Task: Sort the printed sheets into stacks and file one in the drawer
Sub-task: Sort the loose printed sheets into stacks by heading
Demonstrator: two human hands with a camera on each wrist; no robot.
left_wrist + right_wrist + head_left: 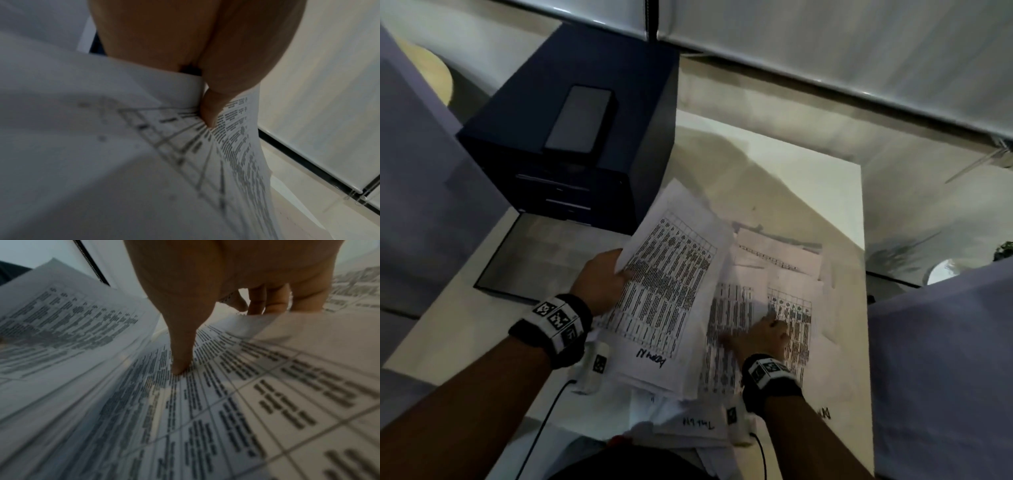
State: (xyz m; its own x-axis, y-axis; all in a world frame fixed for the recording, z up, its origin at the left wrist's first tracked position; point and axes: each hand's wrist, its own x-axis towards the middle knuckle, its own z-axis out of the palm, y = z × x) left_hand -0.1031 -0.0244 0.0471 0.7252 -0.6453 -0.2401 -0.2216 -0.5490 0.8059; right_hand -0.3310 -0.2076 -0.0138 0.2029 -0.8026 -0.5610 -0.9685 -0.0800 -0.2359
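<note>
The left hand (pixel 599 281) pinches a sheaf of printed sheets (pixel 671 291) by its left edge, thumb on top, holding it lifted and tilted, probably to keep the sorted ones apart from the loose pile (pixel 767 301) spread to its right on the white table (pixel 825 192). The right hand (pixel 760 337) is closed on one loose sheet there, thumb on its printed face and fingers curled under the raised edge, seemingly to peel it off. The drawer cabinet (pixel 571 137) stands at the far left, drawers closed, so filing looks some way off
</note>
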